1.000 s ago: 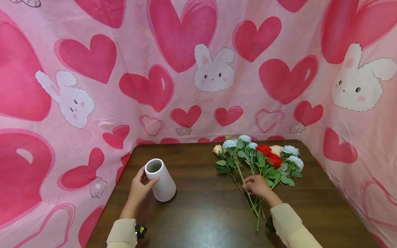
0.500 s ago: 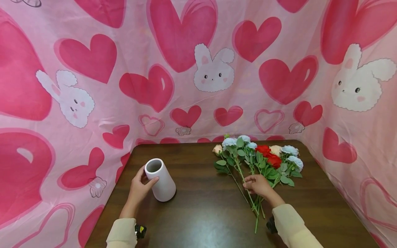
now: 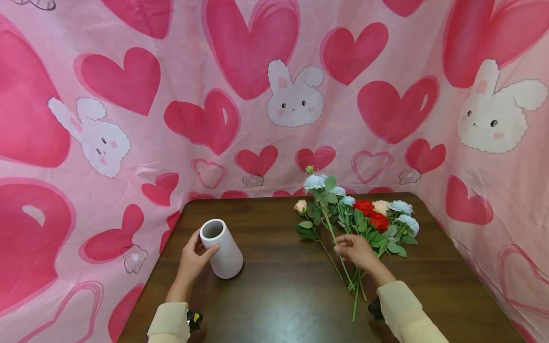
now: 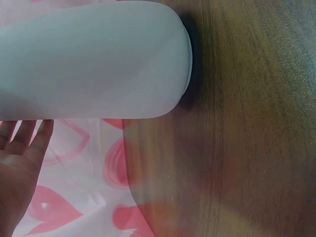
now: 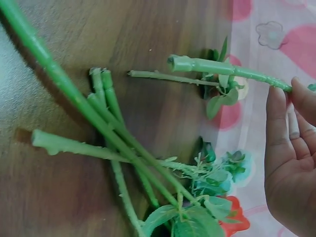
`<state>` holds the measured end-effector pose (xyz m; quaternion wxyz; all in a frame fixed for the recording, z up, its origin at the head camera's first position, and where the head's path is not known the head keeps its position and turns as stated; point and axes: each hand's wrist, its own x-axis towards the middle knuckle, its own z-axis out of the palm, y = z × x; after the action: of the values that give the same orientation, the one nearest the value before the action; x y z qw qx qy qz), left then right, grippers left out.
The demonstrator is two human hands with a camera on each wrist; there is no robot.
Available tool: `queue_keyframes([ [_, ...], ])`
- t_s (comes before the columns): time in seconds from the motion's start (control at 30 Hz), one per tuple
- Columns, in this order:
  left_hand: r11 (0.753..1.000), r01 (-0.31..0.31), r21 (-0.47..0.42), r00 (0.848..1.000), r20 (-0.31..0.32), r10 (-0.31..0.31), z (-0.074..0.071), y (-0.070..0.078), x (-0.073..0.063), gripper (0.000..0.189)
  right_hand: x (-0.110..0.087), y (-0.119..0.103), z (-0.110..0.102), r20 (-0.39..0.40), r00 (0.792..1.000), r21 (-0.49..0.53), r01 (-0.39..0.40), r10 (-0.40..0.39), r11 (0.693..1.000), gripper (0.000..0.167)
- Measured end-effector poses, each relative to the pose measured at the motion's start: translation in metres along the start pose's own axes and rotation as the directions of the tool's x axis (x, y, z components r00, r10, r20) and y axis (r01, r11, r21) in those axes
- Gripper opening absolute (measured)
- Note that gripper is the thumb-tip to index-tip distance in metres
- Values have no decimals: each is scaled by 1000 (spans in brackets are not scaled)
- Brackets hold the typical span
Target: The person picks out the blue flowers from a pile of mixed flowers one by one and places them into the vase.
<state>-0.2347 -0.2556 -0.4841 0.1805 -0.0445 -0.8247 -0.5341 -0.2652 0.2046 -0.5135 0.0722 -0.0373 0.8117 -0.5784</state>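
Observation:
A white vase point(image 3: 227, 261) stands upright on the left of the table, its mouth facing up. My left hand point(image 3: 192, 262) holds it near the rim, thumb on the near side; in the left wrist view the fingertips touch the wall of the vase point(image 4: 98, 64). With thumb and fingertips, my right hand point(image 3: 359, 253) pinches the green stem of a pale blue flower point(image 3: 315, 182). The right wrist view shows that stem point(image 5: 212, 66) raised above the others, its cut end pointing away from the hand.
Loose flowers lie at the back right: red ones point(image 3: 378, 222), a peach rose point(image 3: 300, 206) and more pale blue ones point(image 3: 408, 225). Their stems point(image 3: 355, 300) cross toward the front of the brown table point(image 3: 274, 295). A pink heart-patterned cloth point(image 3: 257, 133) hangs around the table.
The pale blue flower has risen off the pile in my right hand, its head now higher and its stem end clear of the other stems. My left hand and the vase have stayed in place.

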Motion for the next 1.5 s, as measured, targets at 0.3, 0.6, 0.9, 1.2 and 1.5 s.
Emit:
queue_keyframes([
  [0.3, 1000, -2, -12, 1000, -15, 2, 2, -22, 3, 68, 2, -13, 2, -65, 990, -66, 118, -123, 991, 25],
  [0.6, 1000, -18, -22, 999, -28, 17, 4, -20, 3, 67, 3, -29, 5, -177, 960, -182, 185, -217, 966, 24],
  [0.9, 1000, -22, -15, 999, -23, 22, 3, 2, -1, 65, 4, -46, 15, -278, 882, -275, 305, -379, 912, 23],
  [1.2, 999, -13, -43, 1000, -19, 12, -2, 26, -4, 73, 4, -63, 24, -302, 821, -268, 415, -485, 869, 21],
  [1.5, 971, -234, -52, 961, -163, 223, -8, 43, 6, 74, 3, -71, 30, -316, 808, -260, 431, -498, 864, 20],
])
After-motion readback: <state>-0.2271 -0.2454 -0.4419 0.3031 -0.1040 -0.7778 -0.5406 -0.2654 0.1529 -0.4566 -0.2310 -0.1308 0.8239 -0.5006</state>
